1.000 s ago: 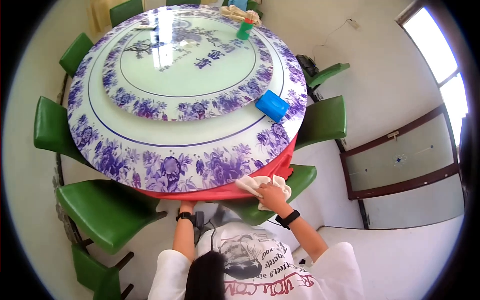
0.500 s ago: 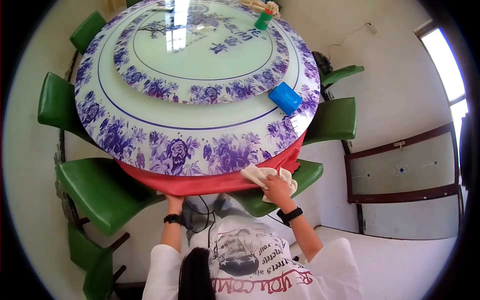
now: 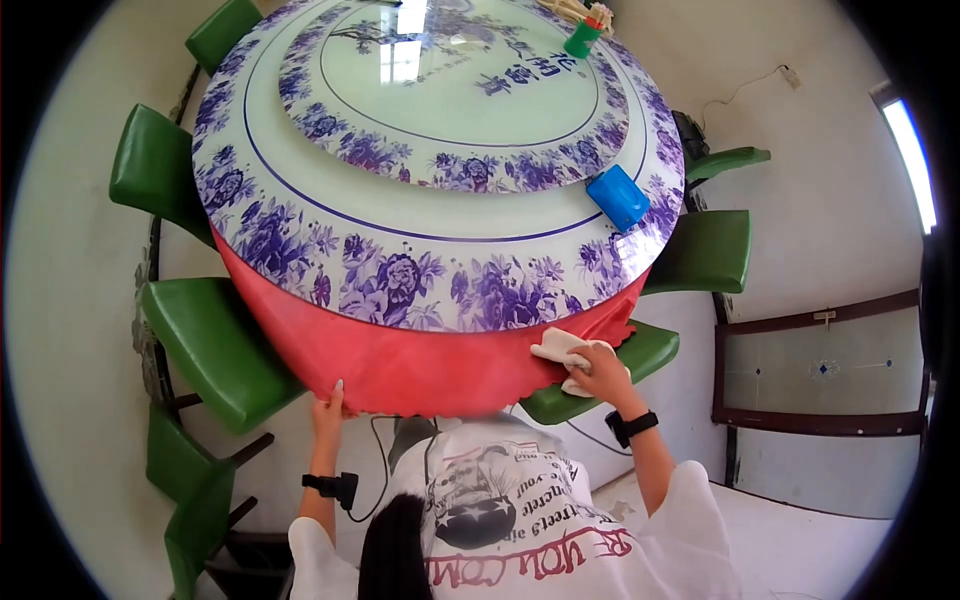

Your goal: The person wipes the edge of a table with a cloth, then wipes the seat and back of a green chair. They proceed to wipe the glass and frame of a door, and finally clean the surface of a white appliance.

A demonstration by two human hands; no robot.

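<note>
Along the near side of the round table (image 3: 420, 225), a red tablecloth (image 3: 430, 365) hangs below the purple-flowered glass top. My left hand (image 3: 328, 412) pinches the cloth's lower edge at the left, thumb on top, and holds it out toward me. In my right hand (image 3: 603, 376) is a crumpled white cloth (image 3: 560, 346), with the fingers closed on it. It lies against the red cloth's right part, just above a green chair (image 3: 650, 350).
Green chairs (image 3: 215, 350) surround the table, close on the left and right. On the glass sit a blue box (image 3: 618, 198) and a green holder (image 3: 582, 40). A round glass turntable (image 3: 455, 165) rests in the middle. A dark-framed glass panel (image 3: 822, 370) is at right.
The red tablecloth was folded up near the table edge and now hangs spread out wider and lower. My left hand has drawn its edge outward. The view has shifted, and both hands appear further apart.
</note>
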